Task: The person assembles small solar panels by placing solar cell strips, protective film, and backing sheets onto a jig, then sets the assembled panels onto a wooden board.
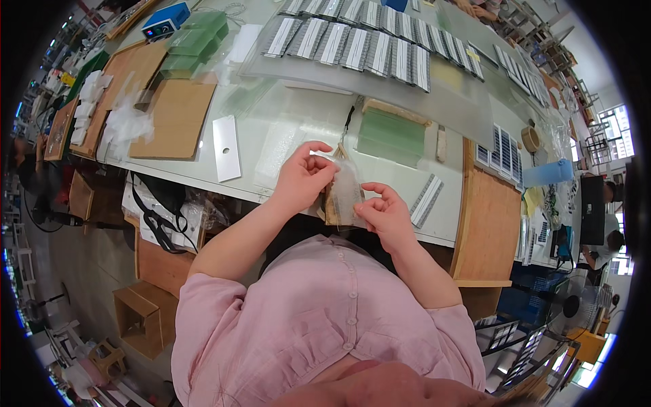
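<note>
A small translucent, whitish sheet (pixel 344 184) is stretched between my hands at the table's front edge. My left hand (pixel 304 178) pinches its left side with the fingers curled in. My right hand (pixel 386 211) has thumb and forefinger closed on its lower right edge. Just under the sheet, a brownish, worn-looking piece (pixel 337 216) shows, mostly covered. Beyond my fingers, a tan, frayed tip (pixel 339 152) joins a dark cord (pixel 350 117). To the right lies a green translucent pad (pixel 391 138) with a worn tan strip along its far edge.
A white plate with a hole (pixel 227 149) and cardboard (pixel 173 122) lie leftward. Rows of grey-and-white strips (pixel 366 49) rest on a raised translucent board (pixel 447 102). One similar strip (pixel 426 201) lies near my right hand. A wooden box (pixel 489 224) bounds the right side.
</note>
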The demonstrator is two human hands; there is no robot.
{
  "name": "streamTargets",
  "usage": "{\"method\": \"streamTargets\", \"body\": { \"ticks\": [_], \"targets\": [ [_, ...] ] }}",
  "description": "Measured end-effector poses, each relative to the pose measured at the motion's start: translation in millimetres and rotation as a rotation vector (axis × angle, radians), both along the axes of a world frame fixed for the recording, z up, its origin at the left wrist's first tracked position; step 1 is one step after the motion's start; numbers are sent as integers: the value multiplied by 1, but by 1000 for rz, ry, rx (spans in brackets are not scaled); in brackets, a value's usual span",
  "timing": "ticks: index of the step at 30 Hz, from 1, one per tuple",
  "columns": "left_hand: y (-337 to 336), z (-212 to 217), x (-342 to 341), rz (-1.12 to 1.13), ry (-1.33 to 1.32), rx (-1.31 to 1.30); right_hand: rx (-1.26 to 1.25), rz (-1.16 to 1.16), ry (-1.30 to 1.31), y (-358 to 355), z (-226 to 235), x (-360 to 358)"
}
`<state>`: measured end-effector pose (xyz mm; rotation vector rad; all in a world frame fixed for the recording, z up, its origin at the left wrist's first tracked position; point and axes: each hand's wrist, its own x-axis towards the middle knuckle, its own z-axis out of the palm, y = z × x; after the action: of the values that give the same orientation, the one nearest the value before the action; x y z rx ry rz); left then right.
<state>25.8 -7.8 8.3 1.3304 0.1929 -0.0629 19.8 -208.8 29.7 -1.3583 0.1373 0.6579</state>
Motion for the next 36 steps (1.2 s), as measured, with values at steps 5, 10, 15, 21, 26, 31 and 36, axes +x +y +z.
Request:
{"method": "streamTargets", "body": {
  "ticks": [5,10,15,21,26,31,36],
  "targets": [
    [0,-8,-2,-18,-188,519,-87,-24,-57,-2,-3,-2],
    [-3,-8,4,29,-186,587,-119,-27,-85,-1,-9,-5],
    [-4,-10,8,66,-108,498,-184,-3,-118,-2,-11,-6],
    [-1,-9,10,18,-66,645,-253,29,-181,-4,-22,-7],
    [0,-7,10,18,-73,674,-271,32,-186,-4,-22,-8],
    [0,-8,11,16,-60,661,-308,46,-228,-4,-21,-9],
    [0,-10,11,8,-76,660,-301,45,-233,-3,-24,-11]
  ]
}}
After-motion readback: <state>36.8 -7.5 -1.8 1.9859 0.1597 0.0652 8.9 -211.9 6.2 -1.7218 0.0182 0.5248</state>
